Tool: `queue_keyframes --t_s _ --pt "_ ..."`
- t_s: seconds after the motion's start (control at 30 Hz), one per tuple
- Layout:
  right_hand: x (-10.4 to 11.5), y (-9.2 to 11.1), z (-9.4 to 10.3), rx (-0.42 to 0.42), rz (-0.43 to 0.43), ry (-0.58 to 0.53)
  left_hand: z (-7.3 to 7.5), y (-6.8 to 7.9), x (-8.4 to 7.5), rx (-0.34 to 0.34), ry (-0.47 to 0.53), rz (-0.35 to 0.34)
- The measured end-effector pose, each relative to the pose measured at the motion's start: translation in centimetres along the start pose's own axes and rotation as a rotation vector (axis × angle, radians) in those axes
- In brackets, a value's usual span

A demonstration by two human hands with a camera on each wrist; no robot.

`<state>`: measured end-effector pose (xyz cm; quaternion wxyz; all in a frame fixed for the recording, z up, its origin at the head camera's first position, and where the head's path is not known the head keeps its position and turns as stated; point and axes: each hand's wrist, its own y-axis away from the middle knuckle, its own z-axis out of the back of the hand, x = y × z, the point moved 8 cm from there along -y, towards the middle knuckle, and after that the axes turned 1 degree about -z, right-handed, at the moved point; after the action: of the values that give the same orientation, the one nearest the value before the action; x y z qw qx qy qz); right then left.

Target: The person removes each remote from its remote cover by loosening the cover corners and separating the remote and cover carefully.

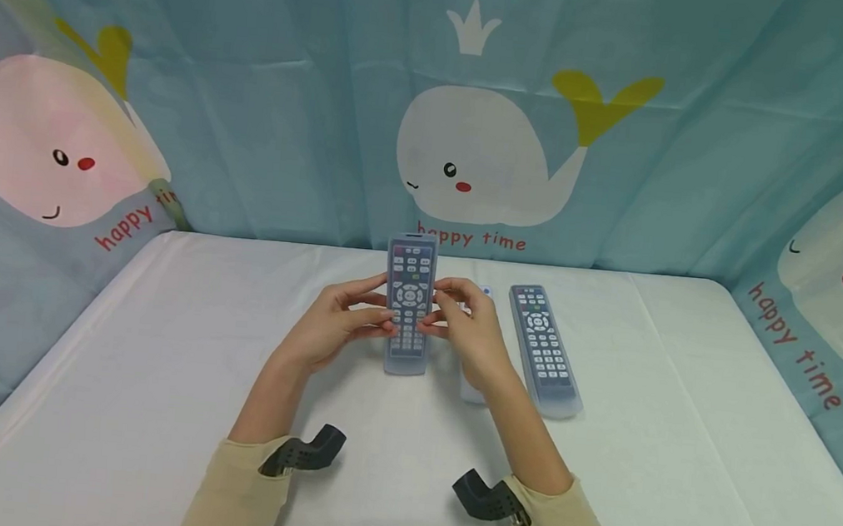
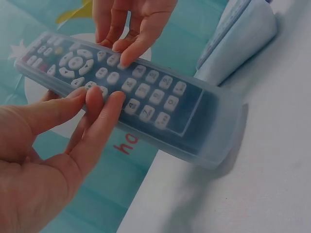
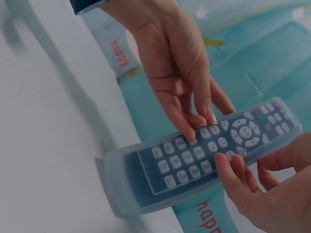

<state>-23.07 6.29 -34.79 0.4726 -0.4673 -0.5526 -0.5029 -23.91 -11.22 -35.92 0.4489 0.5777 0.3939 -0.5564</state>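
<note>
Behind the remote (image 1: pixel 409 295), teal cloth (image 1: pixel 289 143) hangs lightly creased, wrapping round to both sides, printed with rounded whales (image 1: pixel 487 156) and red lettering (image 1: pixel 471 238). Beneath the remote spreads a white, fabric-topped counter (image 1: pixel 157 357) with faint fold lines. In front of the remote, beige sleeves (image 1: pixel 236 489) sit loosely wrinkled. At the remote's left edge, the left hand (image 1: pixel 333 322) is partly closed, pinching it with the fingertips; at its right edge, the right hand (image 1: pixel 472 330) pinches likewise, fingers bent. The remote, long and slim, is tilted up inside a frosted, translucent cover (image 1: pixel 405 368); whether its lower end touches the counter, I cannot tell. Right of the remote, a second remote (image 1: pixel 543 340), similarly covered, lies slanted. Between them is a white object (image 1: pixel 472 393), partly hidden. Black, bent mounts (image 1: pixel 310 451) project from the sleeves. Pale, rounded buttons (image 2: pixel 156 96) dot the remote's dark face.
</note>
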Motion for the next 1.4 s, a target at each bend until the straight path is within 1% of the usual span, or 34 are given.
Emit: queue_keyframes --t_s 0.27,0.5,0.77,0.97,1.13,1.4 --pt "0.4 0.3 0.0 -0.006 -0.016 -0.038 -0.1 0.2 -1.0 0.02 -0.002 -0.044" --pt "0.3 0.2 0.2 -0.012 -0.042 -0.072 -0.3 0.4 -1.6 0.042 -0.033 -0.088" --pt "0.5 0.2 0.3 -0.006 -0.034 -0.063 -0.3 0.6 -1.7 0.047 -0.072 -0.068" --pt "0.8 0.3 0.4 -0.008 -0.033 -0.07 -0.3 0.7 -2.0 0.055 -0.071 -0.074" --pt "0.9 0.4 0.5 -0.011 -0.03 -0.053 -0.5 0.6 -2.1 0.066 -0.099 -0.084" --pt "0.9 0.4 0.5 0.016 -0.015 -0.015 -0.7 0.6 -2.2 0.068 -0.109 -0.107"
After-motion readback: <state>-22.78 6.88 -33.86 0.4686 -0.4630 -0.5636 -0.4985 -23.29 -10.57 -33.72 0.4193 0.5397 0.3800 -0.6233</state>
